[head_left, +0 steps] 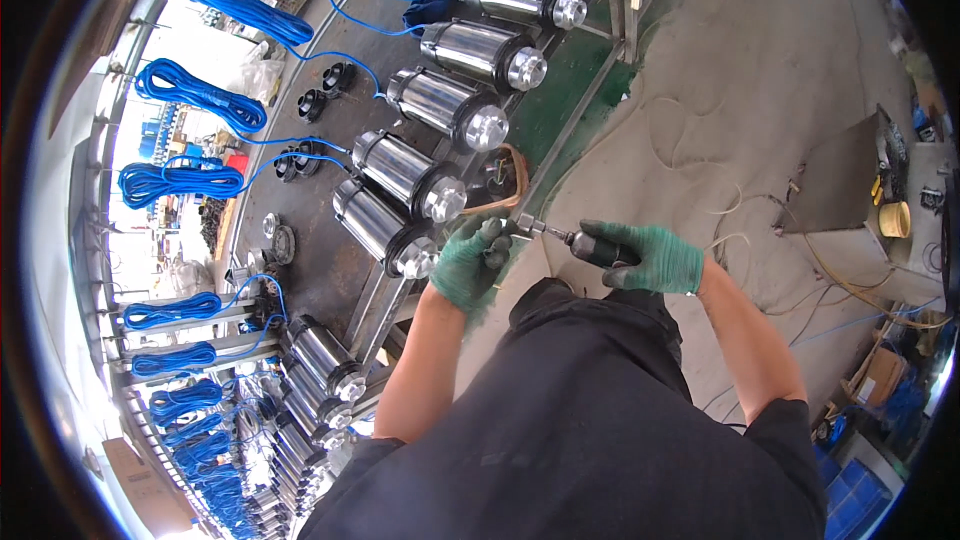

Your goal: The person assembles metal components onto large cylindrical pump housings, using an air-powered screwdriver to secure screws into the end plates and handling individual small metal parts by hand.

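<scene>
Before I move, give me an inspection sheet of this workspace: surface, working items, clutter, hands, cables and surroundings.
Surface: dark, scuffed workbench; shiny silver metal cylinders with black collars lie in a row along its edge.
Working items: black handheld tool with a silver metal shaft, possibly a driver.
Clutter: small black round parts on the bench.
Left hand: green-gloved, fingers curled beside the tool's tip; grip unclear.
Right hand: green-gloved, wrapped around the tool's body.
Cables: coiled blue cables at the bench's far side, leads running to cylinders; thin pale cables on the grey floor.
Surroundings: yellow ring-shaped roll, brown cardboard box at right.
</scene>
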Demonstrator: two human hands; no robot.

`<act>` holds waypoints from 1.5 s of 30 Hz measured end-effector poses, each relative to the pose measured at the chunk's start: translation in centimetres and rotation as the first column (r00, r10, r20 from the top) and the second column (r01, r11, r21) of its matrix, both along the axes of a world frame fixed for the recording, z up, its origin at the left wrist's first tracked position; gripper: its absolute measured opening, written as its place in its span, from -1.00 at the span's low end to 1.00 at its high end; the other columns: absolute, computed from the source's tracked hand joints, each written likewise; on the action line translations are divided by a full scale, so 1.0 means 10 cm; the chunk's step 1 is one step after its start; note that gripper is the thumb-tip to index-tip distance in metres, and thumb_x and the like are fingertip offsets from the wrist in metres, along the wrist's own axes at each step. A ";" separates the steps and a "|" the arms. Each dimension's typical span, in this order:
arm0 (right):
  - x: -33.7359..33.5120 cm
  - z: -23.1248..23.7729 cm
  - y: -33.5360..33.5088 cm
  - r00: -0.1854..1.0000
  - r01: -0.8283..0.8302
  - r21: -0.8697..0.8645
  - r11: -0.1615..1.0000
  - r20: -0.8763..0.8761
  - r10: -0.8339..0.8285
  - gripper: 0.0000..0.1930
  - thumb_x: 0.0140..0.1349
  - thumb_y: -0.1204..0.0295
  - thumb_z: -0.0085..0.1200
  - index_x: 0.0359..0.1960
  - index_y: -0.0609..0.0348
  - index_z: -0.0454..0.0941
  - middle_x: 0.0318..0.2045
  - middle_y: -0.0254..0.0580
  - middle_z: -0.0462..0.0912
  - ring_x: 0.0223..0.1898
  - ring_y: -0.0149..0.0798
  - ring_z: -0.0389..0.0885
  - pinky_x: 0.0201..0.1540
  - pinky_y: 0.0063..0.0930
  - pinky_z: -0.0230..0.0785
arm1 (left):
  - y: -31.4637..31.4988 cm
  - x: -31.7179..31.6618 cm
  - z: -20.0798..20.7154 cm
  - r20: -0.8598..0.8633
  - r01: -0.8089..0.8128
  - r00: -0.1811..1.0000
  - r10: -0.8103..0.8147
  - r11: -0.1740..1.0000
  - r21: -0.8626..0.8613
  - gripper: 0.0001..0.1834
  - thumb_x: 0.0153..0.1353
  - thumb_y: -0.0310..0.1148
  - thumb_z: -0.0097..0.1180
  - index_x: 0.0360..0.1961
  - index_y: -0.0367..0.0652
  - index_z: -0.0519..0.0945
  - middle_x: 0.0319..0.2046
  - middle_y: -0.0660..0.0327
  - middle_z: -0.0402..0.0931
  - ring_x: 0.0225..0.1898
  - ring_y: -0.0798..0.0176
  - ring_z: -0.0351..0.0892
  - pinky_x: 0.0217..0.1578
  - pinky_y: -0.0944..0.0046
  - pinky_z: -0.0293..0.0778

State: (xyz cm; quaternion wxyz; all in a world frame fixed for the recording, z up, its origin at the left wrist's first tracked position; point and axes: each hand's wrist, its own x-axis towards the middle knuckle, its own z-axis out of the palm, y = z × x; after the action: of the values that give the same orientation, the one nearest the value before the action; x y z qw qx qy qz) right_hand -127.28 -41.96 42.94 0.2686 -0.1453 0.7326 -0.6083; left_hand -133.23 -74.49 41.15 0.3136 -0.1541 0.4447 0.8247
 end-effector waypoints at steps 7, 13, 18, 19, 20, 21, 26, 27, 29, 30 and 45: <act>0.00 0.17 0.24 0.998 -0.055 0.009 0.998 -0.005 0.055 -0.24 0.21 0.48 0.28 0.47 0.04 0.27 0.20 -0.24 0.66 0.10 -0.48 0.61 0.25 -0.48 0.42 | 0.34 0.06 0.04 -0.023 0.058 0.998 -0.058 0.998 0.034 -0.65 0.36 -0.23 0.24 0.09 -0.13 0.56 -0.40 0.38 0.44 -0.50 0.49 0.31 -0.59 0.48 0.20; -0.04 0.00 0.41 0.996 -0.052 -0.082 0.995 -0.081 0.045 -0.26 0.20 0.47 0.30 0.45 0.05 0.31 0.17 -0.18 0.67 0.07 -0.45 0.64 0.19 -0.45 0.46 | 0.62 0.14 0.19 0.015 0.056 0.998 -0.058 0.993 0.106 -0.66 0.40 -0.21 0.18 0.07 -0.17 0.56 -0.46 0.34 0.41 -0.58 0.48 0.23 -0.59 0.48 0.17; -0.09 -0.10 0.51 0.988 -0.085 -0.053 0.995 -0.136 0.077 -0.27 0.22 0.43 0.30 0.45 0.03 0.31 0.10 -0.20 0.71 -0.03 -0.47 0.65 0.10 -0.43 0.51 | 0.67 0.14 0.07 0.065 0.119 0.990 -0.128 0.984 0.132 -0.67 0.43 -0.16 0.08 0.04 -0.17 0.58 -0.52 0.37 0.38 -0.61 0.46 0.23 -0.61 0.48 0.14; -0.11 -0.11 0.52 0.989 -0.083 -0.026 0.996 -0.127 0.079 -0.27 0.23 0.42 0.30 0.45 0.01 0.31 0.07 -0.21 0.72 -0.07 -0.48 0.64 0.08 -0.43 0.51 | 0.72 0.14 0.10 0.057 0.110 0.992 -0.114 0.992 0.065 -0.66 0.44 -0.15 0.07 0.03 -0.16 0.59 -0.53 0.37 0.38 -0.61 0.46 0.23 -0.62 0.47 0.13; -0.12 -0.13 0.54 0.990 -0.081 0.001 0.997 -0.118 0.081 -0.27 0.23 0.42 0.31 0.46 0.00 0.31 0.04 -0.22 0.73 -0.10 -0.49 0.63 0.05 -0.43 0.52 | 0.77 0.14 0.11 0.061 0.074 0.995 -0.075 0.997 0.018 -0.67 0.44 -0.15 0.06 0.02 -0.16 0.59 -0.52 0.37 0.39 -0.61 0.46 0.25 -0.62 0.47 0.14; -0.14 -0.20 0.55 0.991 -0.066 -0.038 0.997 -0.122 0.061 -0.27 0.23 0.42 0.31 0.46 -0.01 0.31 0.01 -0.24 0.74 -0.13 -0.49 0.62 0.04 -0.43 0.53 | 0.82 0.13 0.13 0.064 0.043 0.997 -0.041 0.998 -0.036 -0.67 0.44 -0.14 0.05 0.01 -0.15 0.59 -0.52 0.38 0.39 -0.60 0.45 0.28 -0.62 0.47 0.14; -0.27 -0.58 0.43 0.999 0.054 -0.226 0.973 0.012 -0.052 -0.25 0.25 0.37 0.32 0.48 -0.07 0.28 -0.01 -0.31 0.73 -0.18 -0.49 0.59 0.00 -0.43 0.54 | 0.76 -0.08 0.06 0.137 -0.193 0.973 0.188 0.981 0.023 -0.90 0.40 -0.34 0.04 -0.11 0.01 0.53 -0.42 0.45 0.41 -0.50 0.48 0.31 -0.62 0.46 0.17; -0.34 -0.58 0.39 0.998 0.065 -0.218 0.974 0.033 -0.059 -0.24 0.25 0.36 0.32 0.48 -0.09 0.27 0.01 -0.32 0.72 -0.15 -0.48 0.59 0.03 -0.42 0.53 | 0.64 -0.15 0.02 0.126 -0.209 0.971 0.203 0.977 0.031 -0.86 0.36 -0.36 0.03 -0.09 0.03 0.54 -0.42 0.45 0.40 -0.51 0.48 0.32 -0.63 0.46 0.17; -0.50 -0.62 0.33 0.993 0.096 -0.193 0.977 0.079 -0.082 -0.23 0.26 0.34 0.32 0.50 -0.11 0.25 0.05 -0.34 0.69 -0.10 -0.46 0.60 0.07 -0.42 0.51 | 0.44 -0.32 -0.07 0.111 -0.231 0.968 0.224 0.972 0.054 -0.77 0.29 -0.39 0.01 -0.06 0.08 0.55 -0.42 0.44 0.40 -0.52 0.50 0.34 -0.64 0.46 0.17; -0.60 -0.69 0.29 0.995 0.093 -0.181 0.979 0.042 -0.087 -0.23 0.28 0.32 0.31 0.51 -0.14 0.23 0.11 -0.35 0.66 -0.02 -0.43 0.59 0.14 -0.43 0.46 | 0.41 -0.44 -0.06 0.050 -0.245 0.968 0.245 0.970 -0.005 -0.73 0.21 -0.44 -0.01 -0.09 0.15 0.53 -0.44 0.44 0.38 -0.51 0.50 0.33 -0.66 0.47 0.17; -1.71 -1.69 -0.71 0.983 0.171 0.020 0.985 0.059 -0.172 -0.26 0.34 -0.04 0.14 0.52 -0.37 0.16 -0.18 -0.10 0.68 -0.52 -0.24 0.59 -0.58 -0.34 0.50 | 0.06 -2.22 -0.20 0.136 -0.099 0.697 -0.704 -0.282 -0.954 -0.17 0.18 0.04 0.31 0.47 0.42 0.27 -0.20 -0.06 0.71 -0.10 -0.17 0.69 -0.08 -0.06 0.54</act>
State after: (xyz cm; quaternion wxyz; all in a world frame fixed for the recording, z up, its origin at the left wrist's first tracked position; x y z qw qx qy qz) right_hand -144.43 -49.11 26.06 0.2387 -0.0611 0.7385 -0.6277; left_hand -155.41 -73.90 39.11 0.1661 0.0291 0.9838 0.0615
